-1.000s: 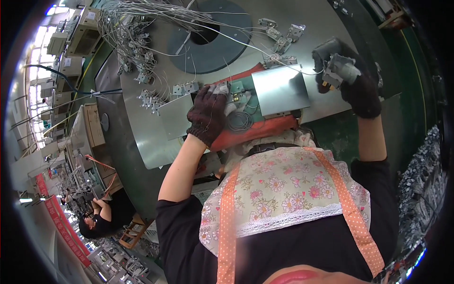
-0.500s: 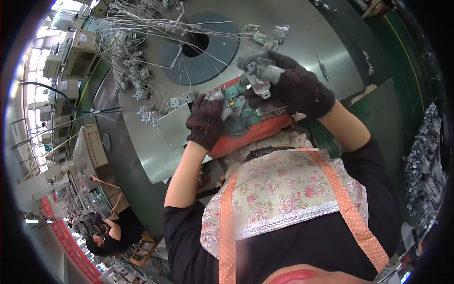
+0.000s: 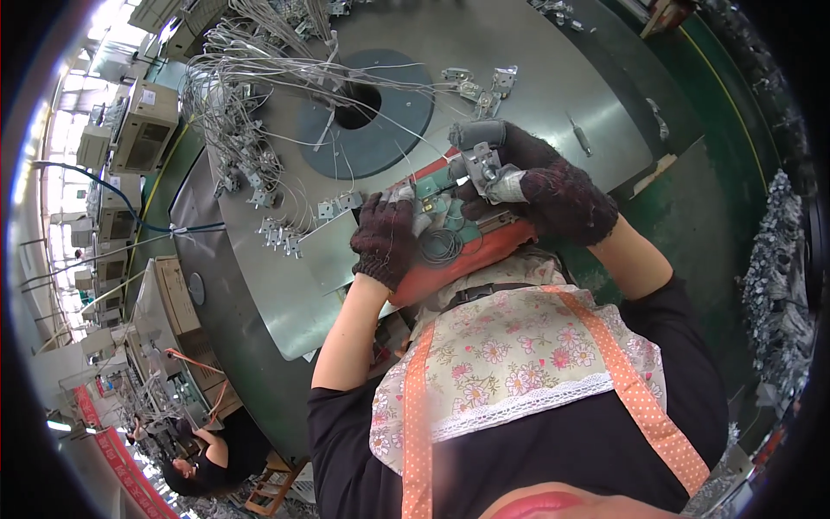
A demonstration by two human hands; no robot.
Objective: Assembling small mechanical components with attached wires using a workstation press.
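Observation:
My right hand (image 3: pixel 558 186), in a dark knitted glove with pale finger wraps, is closed on a small silvery metal bracket (image 3: pixel 478 163). It holds the bracket just above the right part of a green fixture (image 3: pixel 432 183). At the fixture's left side is my left hand (image 3: pixel 385 232), gloved likewise, with its fingers curled; what they grip, if anything, is hidden. A coil of thin grey wire (image 3: pixel 441 247) lies between the hands. An orange-red padded strip (image 3: pixel 462 266) runs along the near side of the fixture.
A blue-grey disc (image 3: pixel 402 117) with a dark centre sits on the metal table (image 3: pixel 298 303); bundled grey cables (image 3: pixel 259 65) with metal ends hang over it. Several metal brackets (image 3: pixel 484 91) lie beyond my right hand. A slim tool (image 3: pixel 579 137) lies further right. Another person (image 3: pixel 216 454) works at lower left.
My right hand has turned the metal bracket and brought it slightly lower and nearer the fixture. My left hand stays at the fixture's left side. The whole view has shifted a little.

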